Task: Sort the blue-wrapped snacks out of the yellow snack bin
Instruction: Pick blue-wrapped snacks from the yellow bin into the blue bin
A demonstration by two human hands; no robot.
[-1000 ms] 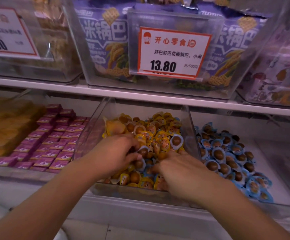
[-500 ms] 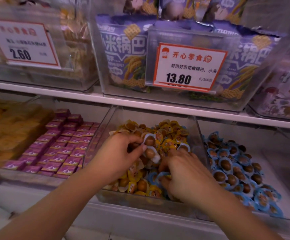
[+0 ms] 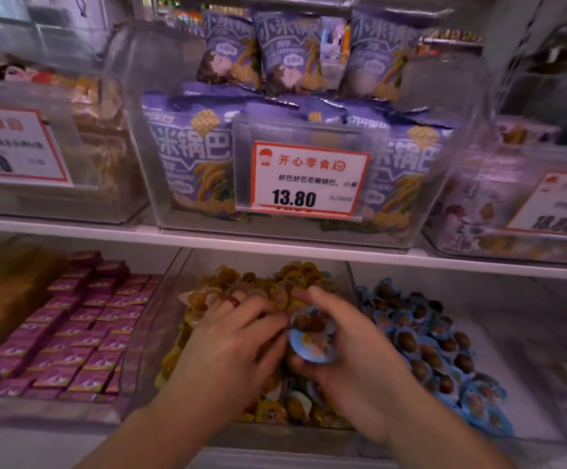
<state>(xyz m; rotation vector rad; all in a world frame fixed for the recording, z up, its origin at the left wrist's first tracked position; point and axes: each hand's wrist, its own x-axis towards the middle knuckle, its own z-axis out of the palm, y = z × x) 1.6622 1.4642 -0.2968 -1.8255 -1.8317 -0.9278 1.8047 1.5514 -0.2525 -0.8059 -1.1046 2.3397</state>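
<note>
Both hands over the clear plastic bin of yellow-wrapped snacks (image 3: pixel 275 286).
Right hand (image 3: pixel 353 360) curls round blue-wrapped round snack packs (image 3: pixel 312 343); left hand (image 3: pixel 228 346) touches them, grip unclear. Blue-wrapped snack bin (image 3: pixel 427 340) just right, purple boxes (image 3: pixel 72 333) left.

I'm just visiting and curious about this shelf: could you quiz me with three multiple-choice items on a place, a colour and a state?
1. The bin of blue-wrapped snacks lies where from the yellow snack bin?
A left B right C above

2. Colour of the small boxes in the left bin?
A pink-purple B green C white

3. The right hand is:
A empty B holding blue-wrapped snacks C resting on the price tag

Answers: 1 B, blue pile sits to the right. 2 A, boxes look pink-purple. 3 B, fingers curl round blue wrappers.
</note>
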